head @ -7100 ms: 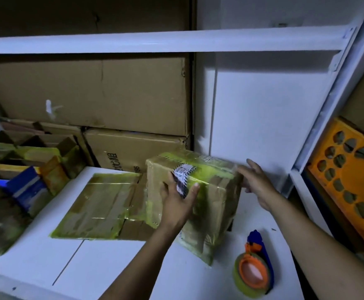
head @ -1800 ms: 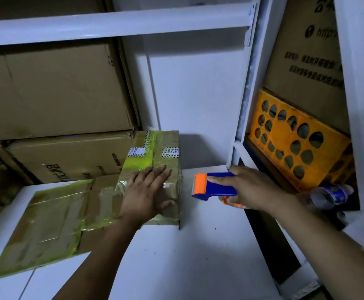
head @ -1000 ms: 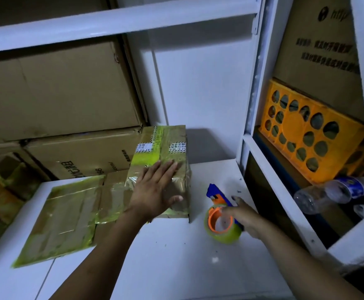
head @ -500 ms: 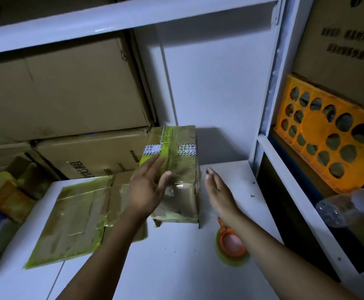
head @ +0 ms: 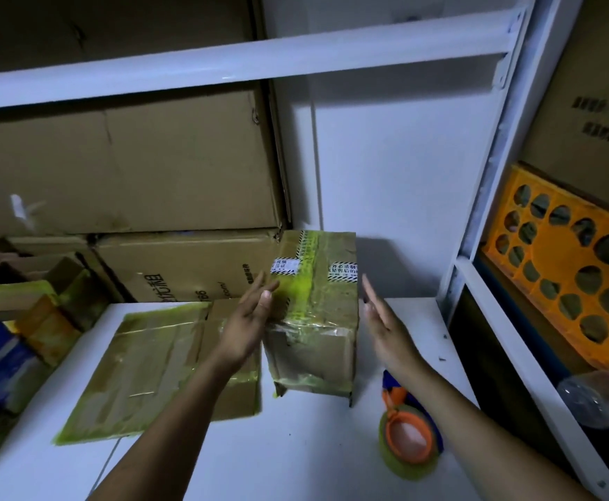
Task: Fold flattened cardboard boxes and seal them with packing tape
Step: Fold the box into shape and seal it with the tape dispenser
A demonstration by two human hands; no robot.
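Cardboard box (head: 313, 320) sits on the counter (head: 295, 464), long axis running six to twelve o'clock. I see my left hand (head: 248, 320) at its nine, right hand (head: 382, 320) at its three, both flat-fingered, gripping nothing.

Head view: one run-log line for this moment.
box: on table | left hand: open, left of box | right hand: open, right of box | tape dispenser: lying unheld
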